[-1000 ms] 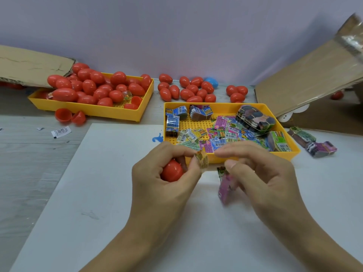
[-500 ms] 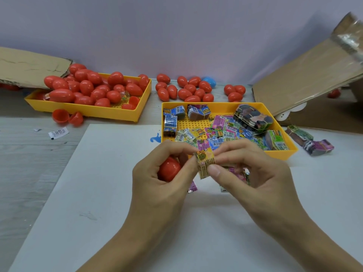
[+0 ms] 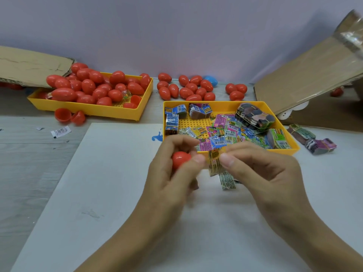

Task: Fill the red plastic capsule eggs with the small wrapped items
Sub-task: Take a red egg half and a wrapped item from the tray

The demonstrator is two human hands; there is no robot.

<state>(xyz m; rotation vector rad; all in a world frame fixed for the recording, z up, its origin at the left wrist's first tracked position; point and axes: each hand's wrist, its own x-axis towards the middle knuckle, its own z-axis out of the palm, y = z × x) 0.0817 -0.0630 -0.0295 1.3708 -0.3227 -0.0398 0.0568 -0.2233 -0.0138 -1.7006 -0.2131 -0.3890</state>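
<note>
The left hand (image 3: 172, 173) curls round a glossy red plastic capsule egg half (image 3: 181, 159), just in front of the yellow plastic tray of wrapped items (image 3: 290, 149). Its thumb also meets the right hand (image 3: 263, 173), whose thumb and fingers pinch a small yellow printed foil packet (image 3: 214, 162); a second greenish packet (image 3: 227, 180) hangs below (how it is held I cannot tell). I judge the packets light, thin and crinkly, best taken by an edge, and the egg shell stiff but slick, best cupped. Left of that tray and farther off, a second yellow tray (image 3: 102, 109) holds closed red eggs; more lie behind, by the wall.
</note>
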